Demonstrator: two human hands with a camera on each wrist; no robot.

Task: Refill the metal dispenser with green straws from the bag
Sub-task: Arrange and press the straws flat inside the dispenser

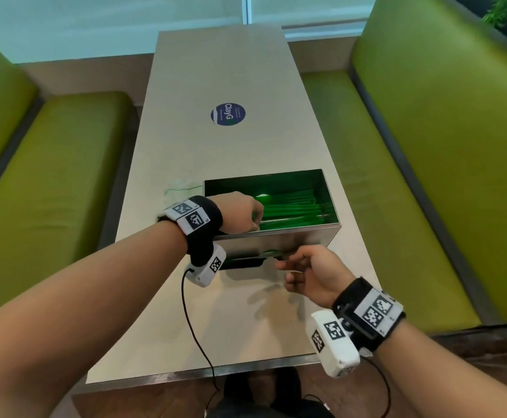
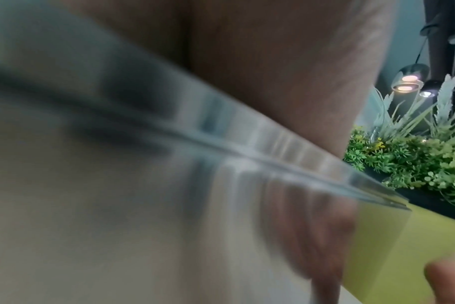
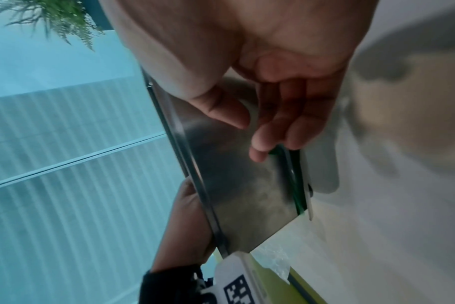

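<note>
The open-topped metal dispenser (image 1: pixel 291 239) stands on the table, partly filled with green straws (image 1: pixel 294 206) lying lengthwise. My left hand (image 1: pixel 241 212) reaches over its near left rim, fingers curled down onto the straws' left ends, with green showing between them. My right hand (image 1: pixel 290 263) is at the front wall. Its fingertips (image 3: pixel 260 152) touch the end of a green straw (image 3: pixel 298 191) lying in the front slot, while the thumb stays apart. The crumpled clear bag (image 1: pixel 181 188) lies left of the dispenser. In the left wrist view only the blurred dispenser wall (image 2: pixel 117 205) shows.
The long beige table (image 1: pixel 216 140) carries a round blue sticker (image 1: pixel 228 114) further back. Green benches flank it on the left (image 1: pixel 50 182) and on the right (image 1: pixel 382 191). Plants (image 2: pixel 416 160) stand behind the right bench. The table's near edge is just below my wrists.
</note>
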